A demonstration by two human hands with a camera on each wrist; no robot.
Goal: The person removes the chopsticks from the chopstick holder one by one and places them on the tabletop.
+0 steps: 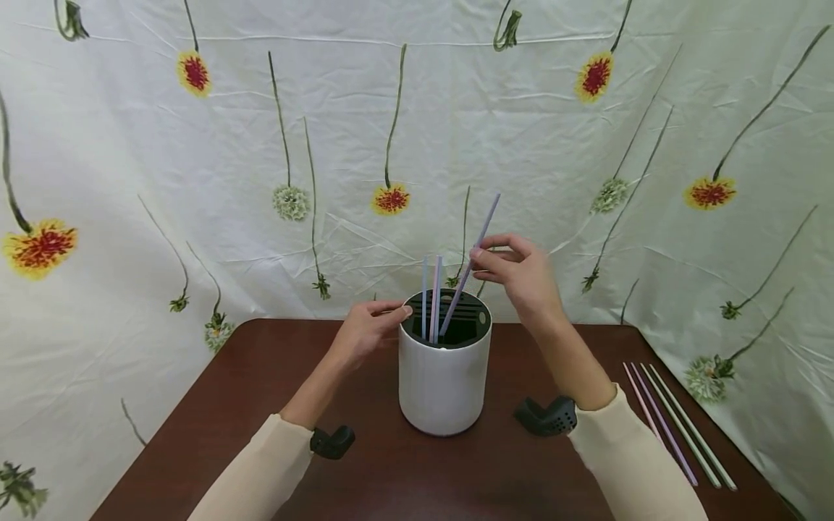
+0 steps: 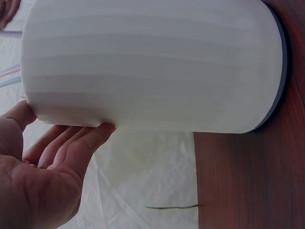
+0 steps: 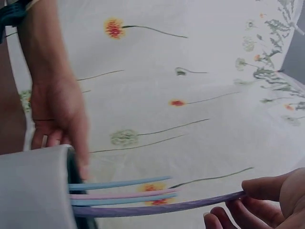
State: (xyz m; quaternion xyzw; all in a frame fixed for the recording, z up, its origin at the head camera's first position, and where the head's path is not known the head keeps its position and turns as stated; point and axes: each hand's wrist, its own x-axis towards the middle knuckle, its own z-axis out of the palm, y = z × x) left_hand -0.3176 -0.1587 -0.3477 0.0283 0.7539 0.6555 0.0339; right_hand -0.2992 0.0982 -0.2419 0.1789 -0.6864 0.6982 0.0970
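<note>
A white round container (image 1: 443, 391) with a dark slotted top stands upright on the table. My right hand (image 1: 521, 275) pinches a long purple stick (image 1: 486, 224) near its upper part, between thumb and fingers. The stick slants, its lower end down in the container's top. Beside it two blue sticks (image 3: 121, 183) and a pink stick (image 3: 109, 196) stand in the container. My left hand (image 1: 368, 333) lies against the container's left side, thumb at the rim, fingers mostly straight along the wall.
At the right edge of the dark wooden table (image 1: 287, 405) lie several more sticks side by side: a pink one (image 1: 641, 398), a purple one (image 1: 664, 425) and pale green ones (image 1: 680, 425). A flower-patterned cloth (image 1: 352, 130) hangs close behind the table.
</note>
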